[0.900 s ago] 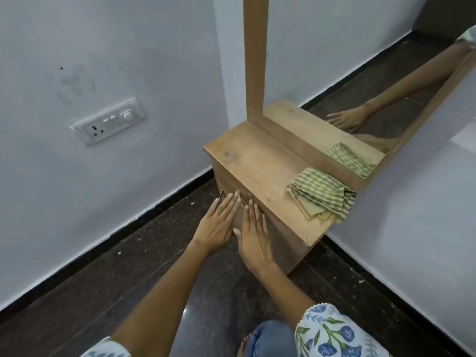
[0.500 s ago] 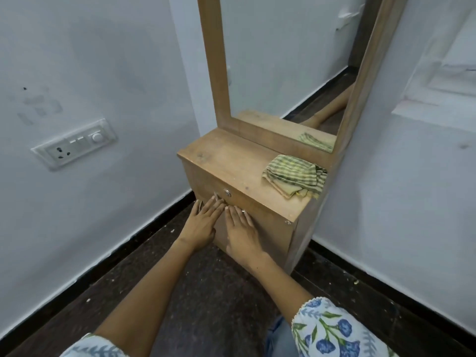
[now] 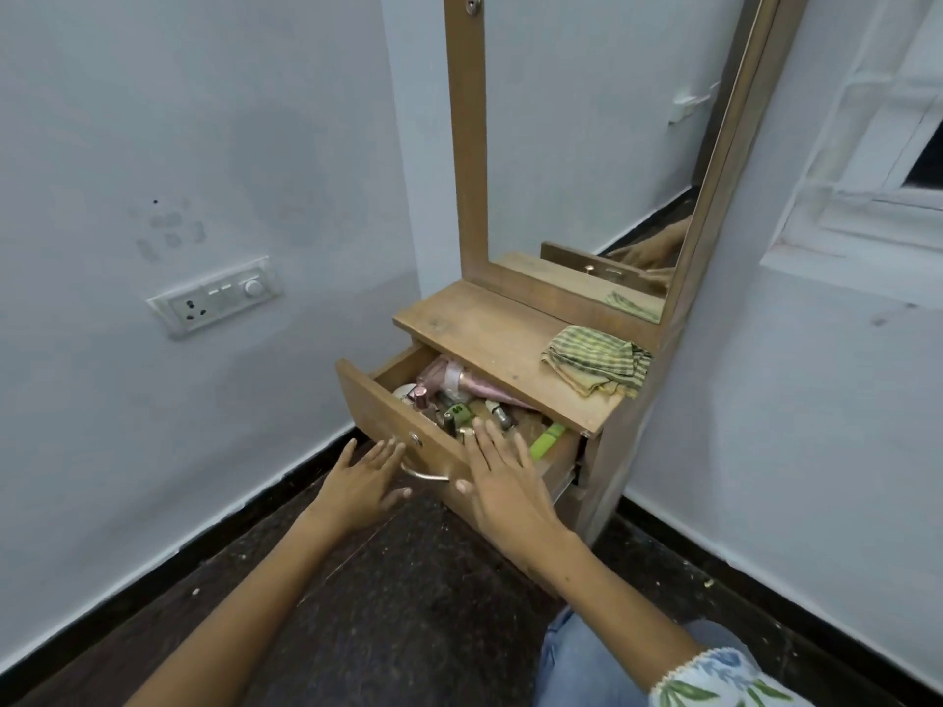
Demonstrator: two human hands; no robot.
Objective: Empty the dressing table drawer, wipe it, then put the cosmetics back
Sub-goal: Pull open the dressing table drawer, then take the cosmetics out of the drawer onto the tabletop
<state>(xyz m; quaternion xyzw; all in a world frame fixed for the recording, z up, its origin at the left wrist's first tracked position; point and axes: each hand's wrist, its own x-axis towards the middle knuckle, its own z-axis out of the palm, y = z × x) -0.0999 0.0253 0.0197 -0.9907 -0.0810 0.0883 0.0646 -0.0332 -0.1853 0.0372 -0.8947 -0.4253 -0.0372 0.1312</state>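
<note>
Both hands [image 3: 357, 482] [image 3: 502, 477] hover flat-fingered at the pulled-out drawer [image 3: 388, 415] cluttered with cosmetics [image 3: 459, 395].

Dressing table [image 3: 607, 482] stands in the room corner, wall to its left and right. Mirror [image 3: 587, 145] rises behind the tabletop [image 3: 490, 339]. Folded cloth [image 3: 594, 359] lies on the tabletop's right end, near the mirror frame. Drawer [image 3: 377, 415] sits pulled out below the tabletop, over the floor [image 3: 398, 604]; cosmetics [image 3: 459, 395] lie inside it. Left hand [image 3: 357, 482] before the drawer front, by the handle [image 3: 426, 474]; right hand [image 3: 502, 482] over the front edge. Switch plate [image 3: 214, 295] on the left wall.
</note>
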